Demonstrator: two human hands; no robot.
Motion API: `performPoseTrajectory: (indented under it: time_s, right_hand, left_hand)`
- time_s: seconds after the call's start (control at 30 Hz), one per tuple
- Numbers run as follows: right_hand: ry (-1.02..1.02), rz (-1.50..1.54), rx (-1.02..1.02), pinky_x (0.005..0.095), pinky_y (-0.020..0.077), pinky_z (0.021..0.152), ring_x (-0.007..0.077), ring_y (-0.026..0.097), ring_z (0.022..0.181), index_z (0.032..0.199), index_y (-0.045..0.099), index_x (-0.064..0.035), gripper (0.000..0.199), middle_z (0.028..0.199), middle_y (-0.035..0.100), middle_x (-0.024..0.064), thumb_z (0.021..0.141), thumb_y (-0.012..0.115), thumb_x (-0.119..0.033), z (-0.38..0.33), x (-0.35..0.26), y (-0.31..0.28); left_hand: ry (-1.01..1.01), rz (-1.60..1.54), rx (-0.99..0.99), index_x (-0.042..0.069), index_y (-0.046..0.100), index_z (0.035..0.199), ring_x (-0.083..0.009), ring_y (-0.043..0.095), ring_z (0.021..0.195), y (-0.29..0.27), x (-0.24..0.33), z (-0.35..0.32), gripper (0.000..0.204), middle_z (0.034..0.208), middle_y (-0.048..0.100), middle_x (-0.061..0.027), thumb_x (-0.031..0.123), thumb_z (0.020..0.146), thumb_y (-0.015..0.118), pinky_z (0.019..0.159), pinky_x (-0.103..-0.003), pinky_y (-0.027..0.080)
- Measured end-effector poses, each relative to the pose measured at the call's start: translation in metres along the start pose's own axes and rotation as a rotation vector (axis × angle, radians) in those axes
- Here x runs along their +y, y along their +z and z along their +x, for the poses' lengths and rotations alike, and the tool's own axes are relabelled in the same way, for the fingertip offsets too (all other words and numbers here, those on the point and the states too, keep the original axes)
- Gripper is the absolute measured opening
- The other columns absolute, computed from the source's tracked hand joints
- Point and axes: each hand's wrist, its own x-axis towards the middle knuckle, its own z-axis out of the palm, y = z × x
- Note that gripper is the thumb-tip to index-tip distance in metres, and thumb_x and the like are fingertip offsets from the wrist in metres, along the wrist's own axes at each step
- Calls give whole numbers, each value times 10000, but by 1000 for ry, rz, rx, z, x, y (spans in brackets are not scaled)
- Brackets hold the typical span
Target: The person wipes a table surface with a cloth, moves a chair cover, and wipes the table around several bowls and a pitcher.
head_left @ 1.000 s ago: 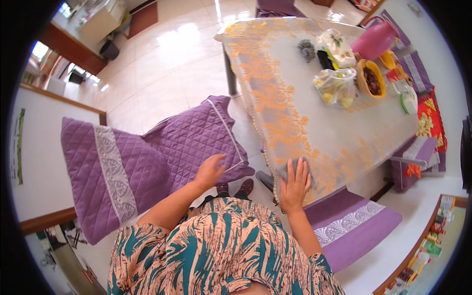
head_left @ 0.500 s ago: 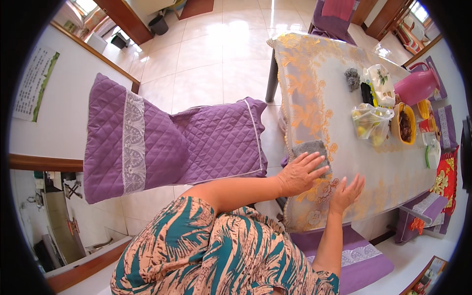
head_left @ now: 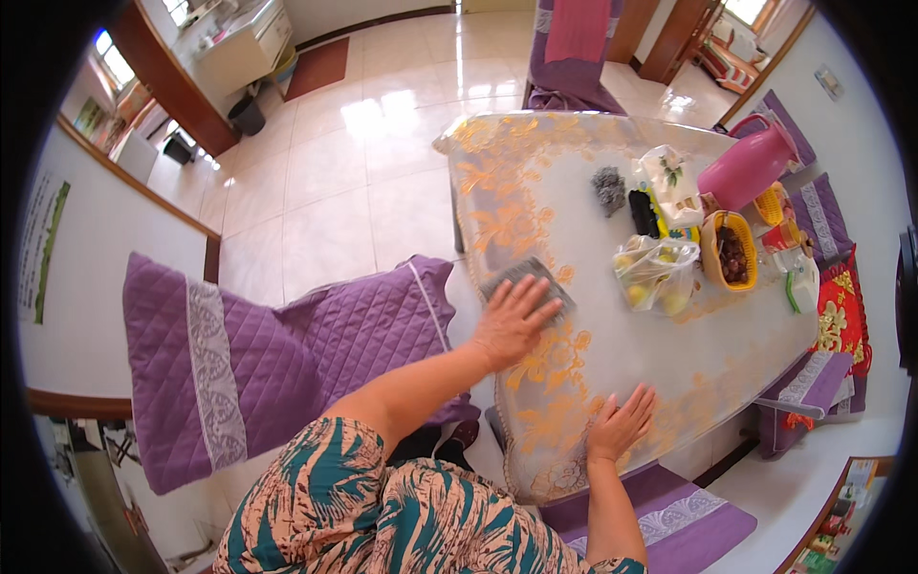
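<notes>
A folded grey cloth [head_left: 492,283] lies on the lace-patterned tablecloth [head_left: 631,354], near the table's left edge. My left hand [head_left: 516,322] rests flat on that cloth, palm down, fingers stretched and slightly apart, hiding part of it. Closer to the near edge, my right hand [head_left: 620,424] is over the tablecloth with its fingers extended and nothing in it. Beyond both hands, a clear plastic bag [head_left: 658,273] of yellow-green fruit sits beside a yellow basket [head_left: 712,258] holding dark red fruit.
A grey scouring ball [head_left: 608,189], a black item [head_left: 643,213], a white tissue pack [head_left: 669,184] and a pink jug [head_left: 751,167] stand toward the back right. On the left is a chair with a purple quilted cover [head_left: 363,330]. A purple-covered seat [head_left: 669,517] is at the near edge.
My left hand has slid the grey cloth farther away along the table's left edge. My right hand stays near the near edge, its fingers closer together. The whole view has shifted.
</notes>
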Motion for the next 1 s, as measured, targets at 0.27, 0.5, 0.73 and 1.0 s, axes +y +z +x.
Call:
performPoseTrajectory:
  time_s: [0.27,0.5,0.73,1.0]
  right_hand:
    - [1,20,-59,516,185,1132,371,244,1430,1473,294,6,655,1542,270,218,932,513,-292,2,-4,-13]
    - [3,57,-77,504,167,1137,370,244,1429,1455,318,27,623,1532,284,223,933,502,-259,3,-11,-22]
    - [4,51,-77,507,163,1136,383,241,1427,1457,313,25,640,1529,285,227,920,514,-259,6,-13,-23]
    - [11,58,-95,508,162,1131,376,239,1429,1461,306,18,643,1532,283,222,916,521,-246,8,-14,-25]
  left_hand:
    - [-231,56,95,328,377,1476,-354,104,1474,1,-95,110,552,1598,175,-135,458,949,476,1170,-524,65]
    - [-427,123,19,351,354,1484,-304,135,1478,8,-134,184,531,1607,189,-53,495,975,397,1164,-520,83]
    - [248,-24,18,193,460,1404,-293,271,1426,34,-18,141,523,1512,368,-70,321,904,538,1148,-526,199]
    - [211,-8,-113,191,373,1465,-264,206,1465,6,-43,153,544,1558,299,-73,262,939,495,1186,-482,136]
